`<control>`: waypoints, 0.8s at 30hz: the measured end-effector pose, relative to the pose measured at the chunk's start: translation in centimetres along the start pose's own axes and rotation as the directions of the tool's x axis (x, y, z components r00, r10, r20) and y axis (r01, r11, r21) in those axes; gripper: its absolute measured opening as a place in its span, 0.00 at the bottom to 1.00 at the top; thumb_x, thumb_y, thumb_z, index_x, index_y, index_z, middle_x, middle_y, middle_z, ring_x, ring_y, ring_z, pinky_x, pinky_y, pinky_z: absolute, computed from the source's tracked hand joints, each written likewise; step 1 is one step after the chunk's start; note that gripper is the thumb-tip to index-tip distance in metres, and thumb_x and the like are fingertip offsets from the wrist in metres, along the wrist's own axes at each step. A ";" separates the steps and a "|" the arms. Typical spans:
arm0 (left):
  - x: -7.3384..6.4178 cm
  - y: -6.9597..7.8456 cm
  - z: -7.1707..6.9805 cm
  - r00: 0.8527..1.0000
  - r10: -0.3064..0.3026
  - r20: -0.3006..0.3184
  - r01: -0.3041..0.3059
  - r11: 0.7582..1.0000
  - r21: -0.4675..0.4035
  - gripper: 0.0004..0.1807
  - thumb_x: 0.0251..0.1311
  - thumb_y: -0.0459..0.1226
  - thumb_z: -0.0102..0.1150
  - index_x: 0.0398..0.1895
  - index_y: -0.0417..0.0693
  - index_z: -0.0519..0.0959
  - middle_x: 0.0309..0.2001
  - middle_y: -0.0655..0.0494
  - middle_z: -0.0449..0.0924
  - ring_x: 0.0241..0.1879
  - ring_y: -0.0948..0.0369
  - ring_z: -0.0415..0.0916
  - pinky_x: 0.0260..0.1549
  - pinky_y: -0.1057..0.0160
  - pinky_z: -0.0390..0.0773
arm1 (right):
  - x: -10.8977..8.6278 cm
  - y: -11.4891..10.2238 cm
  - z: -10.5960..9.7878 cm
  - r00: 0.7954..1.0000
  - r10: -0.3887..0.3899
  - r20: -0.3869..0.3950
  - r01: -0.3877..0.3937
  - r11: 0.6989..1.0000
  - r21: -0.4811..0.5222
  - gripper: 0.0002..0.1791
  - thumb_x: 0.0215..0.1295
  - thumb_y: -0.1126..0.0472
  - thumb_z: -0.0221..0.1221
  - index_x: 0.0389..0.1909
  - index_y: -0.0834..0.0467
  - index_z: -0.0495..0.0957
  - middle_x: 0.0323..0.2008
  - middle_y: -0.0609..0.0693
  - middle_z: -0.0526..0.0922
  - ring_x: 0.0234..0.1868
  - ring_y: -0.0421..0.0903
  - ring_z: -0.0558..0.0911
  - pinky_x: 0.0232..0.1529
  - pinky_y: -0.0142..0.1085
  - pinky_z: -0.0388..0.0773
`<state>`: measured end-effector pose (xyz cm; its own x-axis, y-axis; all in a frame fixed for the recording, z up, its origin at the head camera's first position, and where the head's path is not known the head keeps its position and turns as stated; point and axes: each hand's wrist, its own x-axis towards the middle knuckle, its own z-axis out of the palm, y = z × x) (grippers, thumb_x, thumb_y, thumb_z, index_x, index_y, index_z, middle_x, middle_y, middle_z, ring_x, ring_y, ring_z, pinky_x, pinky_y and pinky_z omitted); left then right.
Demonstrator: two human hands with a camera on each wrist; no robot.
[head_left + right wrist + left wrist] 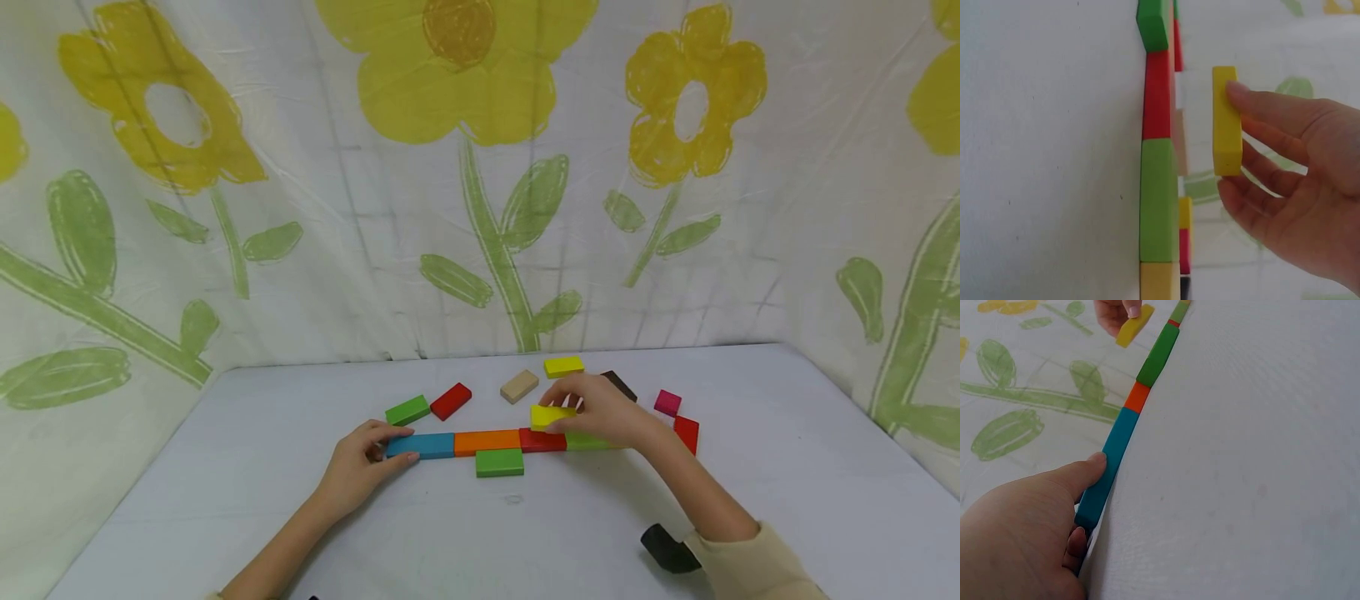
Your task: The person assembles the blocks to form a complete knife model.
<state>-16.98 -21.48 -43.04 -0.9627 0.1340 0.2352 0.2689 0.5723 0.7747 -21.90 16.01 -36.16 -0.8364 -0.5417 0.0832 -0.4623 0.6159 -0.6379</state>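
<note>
A row of wooden blocks crosses the table: blue point(423, 447), orange point(487, 442), red point(543, 440), light green point(588, 442), then a tan block point(1159, 281). At the row's left end my left hand point(356, 467) pinches the blue block between thumb and fingers. My right hand point(603, 410) holds a yellow block point(549, 417) by thumb and fingertips; in the right wrist view it is raised above the row. From the head, it overlaps the red block. A green block point(499, 463) lies against the near side of the orange one.
Behind the row lie another green block point(407, 410), a red block point(452, 401), a beige block point(519, 386), a second yellow block point(563, 367) and a dark block point(620, 386). At right are a pink block point(667, 402) and another red block point(687, 435). A flowered curtain point(300, 317) hangs behind the table.
</note>
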 end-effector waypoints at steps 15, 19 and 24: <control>0.0 0.2 0.0 1.000 -0.014 0.004 0.014 1.000 -0.005 0.16 0.61 0.37 0.77 0.51 0.47 0.89 0.45 0.54 0.82 0.34 0.64 0.71 0.34 0.70 0.75 | 0.0 -2.1 2.5 0.995 -0.052 0.089 0.044 0.995 0.087 0.15 0.64 0.58 0.73 0.49 0.56 0.86 0.42 0.45 0.83 0.44 0.43 0.77 0.43 0.31 0.80; 0.0 0.2 0.0 1.000 -0.013 0.003 0.013 1.000 -0.005 0.16 0.60 0.37 0.77 0.51 0.47 0.89 0.45 0.54 0.82 0.34 0.64 0.72 0.34 0.70 0.75 | 0.0 -2.4 3.2 0.992 -0.070 0.105 0.062 0.995 0.078 0.14 0.64 0.59 0.74 0.49 0.55 0.86 0.44 0.44 0.85 0.45 0.43 0.77 0.46 0.32 0.80; 0.0 0.2 0.0 1.000 -0.017 0.006 0.017 1.000 -0.006 0.15 0.61 0.37 0.77 0.51 0.48 0.89 0.45 0.54 0.82 0.33 0.64 0.71 0.34 0.70 0.75 | 0.0 -3.1 3.9 0.987 -0.095 0.132 0.086 0.994 0.073 0.14 0.64 0.59 0.74 0.49 0.56 0.86 0.43 0.44 0.84 0.44 0.43 0.76 0.46 0.31 0.79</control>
<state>-16.88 -21.39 -42.86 -0.9671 0.1290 0.2191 0.2531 0.5694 0.7821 -19.38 11.90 -37.16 -0.7427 -0.6684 0.0419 -0.5098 0.5236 -0.6826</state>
